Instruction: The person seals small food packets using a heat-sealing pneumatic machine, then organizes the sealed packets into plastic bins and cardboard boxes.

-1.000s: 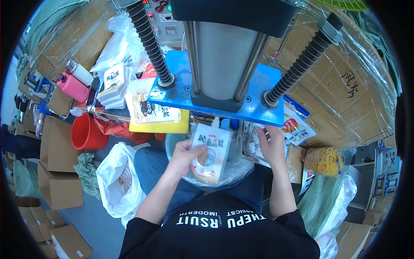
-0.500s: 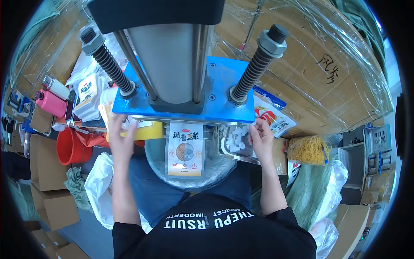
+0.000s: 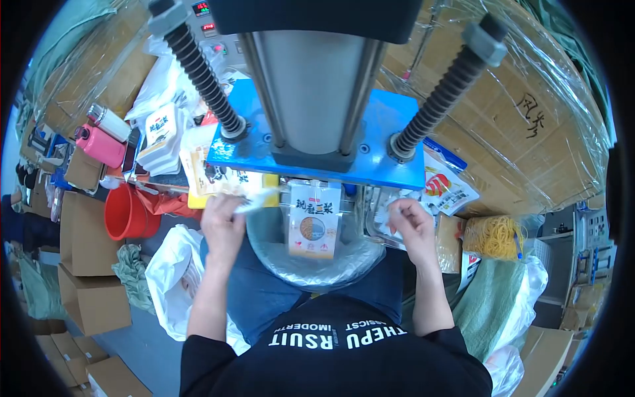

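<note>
My left hand (image 3: 223, 225) is closed on the edge of a pale printed pouch (image 3: 259, 198), smeared by motion, above a yellow board (image 3: 270, 180) with other pouches. Beside a metal tray (image 3: 370, 228) of small white pieces, my right hand (image 3: 415, 228) has its fingers pinched together; what they hold, if anything, I cannot make out. Between my hands, a printed soy milk pouch (image 3: 314, 228) hangs flat beneath the blue plate (image 3: 317, 169) of a press (image 3: 307, 92). A large plastic-lined tub (image 3: 291, 271) stands below this pouch.
Spring-loaded posts (image 3: 205, 76) rise from the blue plate. To the left are a stack of white pouches (image 3: 161, 142), a pink bottle (image 3: 102, 145), a red bucket (image 3: 129, 215) and cardboard boxes (image 3: 92, 298). At right are yellow rubber bands (image 3: 495, 237) and a large wrapped carton (image 3: 509, 145).
The view has shifted, so the press appears further right. My left hand, open and blurred before, now grips a pouch edge. My right hand has drawn slightly back from the plate.
</note>
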### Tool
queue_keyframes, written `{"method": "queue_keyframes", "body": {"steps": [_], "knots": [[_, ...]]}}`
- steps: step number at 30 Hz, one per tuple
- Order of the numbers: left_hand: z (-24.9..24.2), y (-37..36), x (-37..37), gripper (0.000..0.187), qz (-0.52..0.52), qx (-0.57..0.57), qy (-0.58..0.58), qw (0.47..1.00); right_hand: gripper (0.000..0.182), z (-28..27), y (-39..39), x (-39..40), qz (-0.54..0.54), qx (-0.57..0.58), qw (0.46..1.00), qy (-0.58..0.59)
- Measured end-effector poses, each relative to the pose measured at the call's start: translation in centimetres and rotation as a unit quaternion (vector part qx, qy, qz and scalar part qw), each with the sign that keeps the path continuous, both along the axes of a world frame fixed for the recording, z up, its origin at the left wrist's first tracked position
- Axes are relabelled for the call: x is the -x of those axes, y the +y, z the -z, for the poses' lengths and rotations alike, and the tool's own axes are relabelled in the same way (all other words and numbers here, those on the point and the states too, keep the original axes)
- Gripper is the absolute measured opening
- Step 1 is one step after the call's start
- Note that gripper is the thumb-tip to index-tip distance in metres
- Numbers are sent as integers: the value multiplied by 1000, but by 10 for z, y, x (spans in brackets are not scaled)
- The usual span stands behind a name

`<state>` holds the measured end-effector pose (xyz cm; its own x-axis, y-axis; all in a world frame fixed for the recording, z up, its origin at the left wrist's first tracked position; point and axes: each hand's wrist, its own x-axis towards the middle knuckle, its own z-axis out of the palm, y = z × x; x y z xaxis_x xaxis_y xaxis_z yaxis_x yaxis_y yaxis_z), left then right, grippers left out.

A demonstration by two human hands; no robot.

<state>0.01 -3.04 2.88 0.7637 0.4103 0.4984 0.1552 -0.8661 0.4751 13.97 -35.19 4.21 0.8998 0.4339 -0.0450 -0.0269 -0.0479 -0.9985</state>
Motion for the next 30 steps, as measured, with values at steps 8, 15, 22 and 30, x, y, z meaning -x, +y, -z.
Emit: {"method": "queue_keyframes", "body": {"steps": [8, 15, 22, 30], "knots": [[-15, -27, -2, 25, 37, -68, -60, 995, 18, -54, 44, 11, -216, 87, 943, -239], [-30, -58, 4, 11, 207, 143, 138, 958, 17, -74, 61, 12, -264, 137, 898, -325], [-1, -84, 21, 22, 213, 611, 226, 728, 29, -30, 54, 32, -187, 61, 976, -95], [19, -75, -13, 23, 142, 725, 122, 662, 20, -21, 19, -14, 24, 227, 939, -259]]}}
